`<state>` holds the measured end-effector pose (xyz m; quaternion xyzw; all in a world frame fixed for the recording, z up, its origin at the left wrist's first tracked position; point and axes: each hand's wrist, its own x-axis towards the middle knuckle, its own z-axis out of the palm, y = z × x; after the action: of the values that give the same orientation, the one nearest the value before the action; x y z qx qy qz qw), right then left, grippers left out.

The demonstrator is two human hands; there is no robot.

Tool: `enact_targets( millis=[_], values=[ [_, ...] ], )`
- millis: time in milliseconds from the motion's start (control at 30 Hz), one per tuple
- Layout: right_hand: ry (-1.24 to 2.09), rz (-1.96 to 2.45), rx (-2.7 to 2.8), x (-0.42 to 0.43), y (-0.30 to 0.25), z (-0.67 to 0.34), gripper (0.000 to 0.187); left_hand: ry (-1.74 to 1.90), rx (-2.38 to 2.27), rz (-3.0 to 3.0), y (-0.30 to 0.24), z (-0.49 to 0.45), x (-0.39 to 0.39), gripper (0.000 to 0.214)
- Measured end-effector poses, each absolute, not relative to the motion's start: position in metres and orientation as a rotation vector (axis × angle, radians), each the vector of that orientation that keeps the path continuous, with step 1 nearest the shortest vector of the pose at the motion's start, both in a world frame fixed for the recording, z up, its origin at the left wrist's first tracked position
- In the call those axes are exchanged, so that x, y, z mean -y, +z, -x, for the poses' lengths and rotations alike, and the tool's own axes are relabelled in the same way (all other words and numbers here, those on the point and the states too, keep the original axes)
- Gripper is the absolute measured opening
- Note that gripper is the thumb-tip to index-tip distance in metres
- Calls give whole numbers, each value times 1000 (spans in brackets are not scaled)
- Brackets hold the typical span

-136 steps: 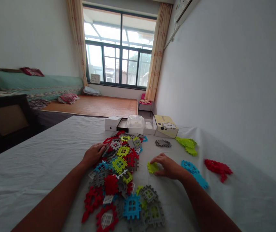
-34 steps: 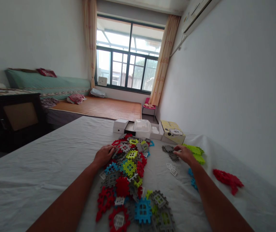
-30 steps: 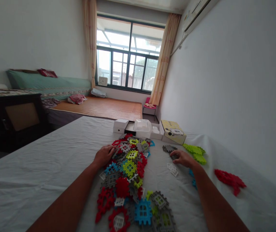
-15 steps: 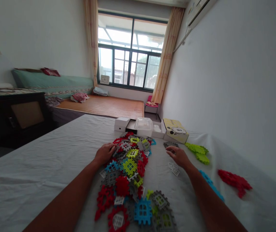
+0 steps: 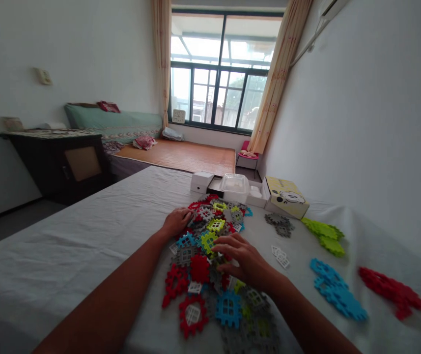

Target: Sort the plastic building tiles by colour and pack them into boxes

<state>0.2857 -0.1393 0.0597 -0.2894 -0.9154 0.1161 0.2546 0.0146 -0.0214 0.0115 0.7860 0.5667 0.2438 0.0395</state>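
Watching through the head camera, I have both hands over a loose heap of interlocking plastic pieces that runs down the middle of the cloth-covered desk, mixed in red, blue, grey, yellow-green and white. My left hand lies against the heap's far left side with its fingers bent over the pieces; from this angle I cannot tell whether its grip holds one. My right hand reaches across the heap's right side, its grip fairly wide, the thumb well apart from the extended fingers and nothing visible between them. Those fingertips are right by a yellow-green window piece, though I cannot tell whether they touch it. To the right of the heap I see separate groups by colour: grey pieces in front of a yellow box, two overlapping white lattice pieces closer to me, yellow-green pieces just right of the box, blue pieces nearer me, and red pieces farthest right. Behind the heap stand a white box and a clear plastic container.
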Motion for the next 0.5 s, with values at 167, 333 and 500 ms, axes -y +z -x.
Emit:
enact_targets(
  millis=[167,333,500],
  values=[
    [398,771,2440,140,50,-284,16,742,-1750,-2386,14,-16,22,35],
    [587,806,2303,141,56,-289,11,745,-1749,-2370,10,-14,20,32],
    [803,893,2142,139,55,-292,13,759,-1728,-2365,10,-15,20,32]
  ],
)
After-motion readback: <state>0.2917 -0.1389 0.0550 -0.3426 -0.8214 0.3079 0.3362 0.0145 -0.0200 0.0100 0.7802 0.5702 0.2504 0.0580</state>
